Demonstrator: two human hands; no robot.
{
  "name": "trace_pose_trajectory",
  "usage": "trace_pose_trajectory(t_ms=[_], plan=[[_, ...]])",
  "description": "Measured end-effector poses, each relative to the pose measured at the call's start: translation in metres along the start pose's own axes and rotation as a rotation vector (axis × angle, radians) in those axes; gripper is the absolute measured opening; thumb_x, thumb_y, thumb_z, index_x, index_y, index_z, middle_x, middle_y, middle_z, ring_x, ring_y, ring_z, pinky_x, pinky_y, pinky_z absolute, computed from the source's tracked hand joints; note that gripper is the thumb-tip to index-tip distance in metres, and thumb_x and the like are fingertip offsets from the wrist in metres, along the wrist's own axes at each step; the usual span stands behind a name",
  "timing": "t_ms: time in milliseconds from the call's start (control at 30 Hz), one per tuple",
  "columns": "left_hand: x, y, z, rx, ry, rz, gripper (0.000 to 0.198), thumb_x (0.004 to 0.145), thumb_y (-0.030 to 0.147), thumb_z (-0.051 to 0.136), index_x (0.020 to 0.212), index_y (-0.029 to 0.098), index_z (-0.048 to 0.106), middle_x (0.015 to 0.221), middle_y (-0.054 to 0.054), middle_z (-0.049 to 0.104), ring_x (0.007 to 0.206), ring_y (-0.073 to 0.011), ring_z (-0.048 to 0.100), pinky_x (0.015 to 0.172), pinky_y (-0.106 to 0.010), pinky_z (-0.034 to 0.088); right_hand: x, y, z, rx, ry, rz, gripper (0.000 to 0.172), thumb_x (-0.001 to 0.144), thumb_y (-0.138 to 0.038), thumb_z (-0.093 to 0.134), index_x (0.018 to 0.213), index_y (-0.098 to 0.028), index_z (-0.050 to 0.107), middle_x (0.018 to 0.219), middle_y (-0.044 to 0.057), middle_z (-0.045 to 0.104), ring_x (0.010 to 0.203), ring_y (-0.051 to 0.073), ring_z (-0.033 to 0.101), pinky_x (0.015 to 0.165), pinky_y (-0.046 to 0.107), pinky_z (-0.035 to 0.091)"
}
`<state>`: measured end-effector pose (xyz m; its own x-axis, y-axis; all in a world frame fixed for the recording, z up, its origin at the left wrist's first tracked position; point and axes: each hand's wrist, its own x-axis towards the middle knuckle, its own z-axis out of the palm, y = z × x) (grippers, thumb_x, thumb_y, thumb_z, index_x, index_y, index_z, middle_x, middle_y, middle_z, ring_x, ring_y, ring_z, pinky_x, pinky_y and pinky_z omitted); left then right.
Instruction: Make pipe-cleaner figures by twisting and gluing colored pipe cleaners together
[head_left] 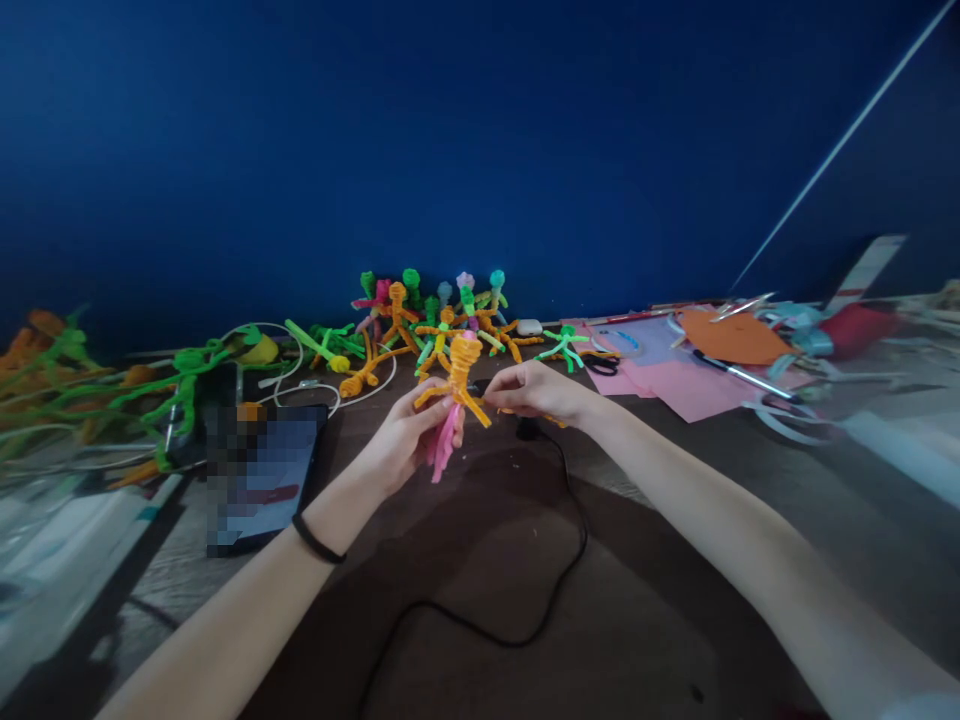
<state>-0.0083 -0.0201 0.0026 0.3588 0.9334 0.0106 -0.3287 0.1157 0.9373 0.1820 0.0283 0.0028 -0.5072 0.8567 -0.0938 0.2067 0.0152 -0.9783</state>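
Near the middle of the view, my left hand [421, 432] holds a fuzzy pipe-cleaner figure [463, 372] upright. Its head and body are wrapped in orange, with a bit of pink on top and pink legs hanging below. My right hand [525, 388] is just to the right of the figure, its fingers pinched together. A bit of orange shows under those fingers, but what they grip is too small to make out. Behind both hands stands a cluster of similar figures [397, 305] in green, orange, pink and blue.
A tablet [274, 475] lies left of my left hand. A black cable [559, 590] curves across the table [480, 560]. Pink paper [694, 385], an orange piece [731, 338], scissors [604, 364] and a pen [750, 378] lie at right. Green pipe-cleaner pieces [187, 375] crowd the left.
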Motion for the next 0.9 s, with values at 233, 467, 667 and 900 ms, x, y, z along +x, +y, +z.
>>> trace_pose_trajectory(t_ms=[233, 467, 667, 900], plan=[[-0.003, -0.004, -0.004, 0.134, -0.241, -0.136, 0.014, 0.074, 0.024, 0.063, 0.074, 0.015, 0.052, 0.055, 0.001, 0.059, 0.046, -0.0062, 0.053, 0.044, -0.015, 0.041, 0.003, 0.003, -0.001, -0.215, 0.03, -0.165, 0.016, 0.062, -0.026, 0.067, 0.067, -0.012, 0.062, 0.058, -0.002, 0.053, 0.051, 0.006, 0.042, 0.05, 0.022, 0.033], [-0.005, 0.001, 0.001, 0.235, -0.233, -0.168, 0.014, 0.076, 0.027, 0.061, 0.074, 0.015, 0.054, 0.056, 0.001, 0.06, 0.045, -0.007, 0.054, 0.038, -0.014, 0.039, 0.001, 0.005, 0.002, -0.279, -0.015, -0.216, 0.017, 0.064, -0.026, 0.065, 0.072, -0.012, 0.06, 0.07, 0.003, 0.06, 0.067, 0.014, 0.053, 0.064, 0.028, 0.042], [-0.001, 0.004, 0.001, 0.346, -0.036, -0.126, 0.014, 0.073, 0.027, 0.063, 0.069, 0.015, 0.057, 0.055, 0.0, 0.06, 0.046, -0.0094, 0.057, 0.043, -0.017, 0.044, -0.002, -0.003, -0.005, -0.341, 0.096, -0.44, 0.036, 0.066, -0.011, 0.053, 0.101, -0.016, 0.058, 0.111, 0.008, 0.054, 0.102, 0.018, 0.05, 0.087, 0.031, 0.039], [-0.001, 0.006, 0.0, 0.592, -0.007, -0.045, 0.015, 0.074, 0.028, 0.06, 0.068, 0.015, 0.06, 0.054, 0.0, 0.061, 0.04, -0.0083, 0.052, 0.038, -0.018, 0.039, -0.02, -0.026, -0.007, -0.51, -0.076, -0.336, 0.024, 0.074, -0.026, 0.056, 0.096, -0.017, 0.061, 0.085, 0.003, 0.059, 0.075, 0.014, 0.052, 0.068, 0.027, 0.039]])
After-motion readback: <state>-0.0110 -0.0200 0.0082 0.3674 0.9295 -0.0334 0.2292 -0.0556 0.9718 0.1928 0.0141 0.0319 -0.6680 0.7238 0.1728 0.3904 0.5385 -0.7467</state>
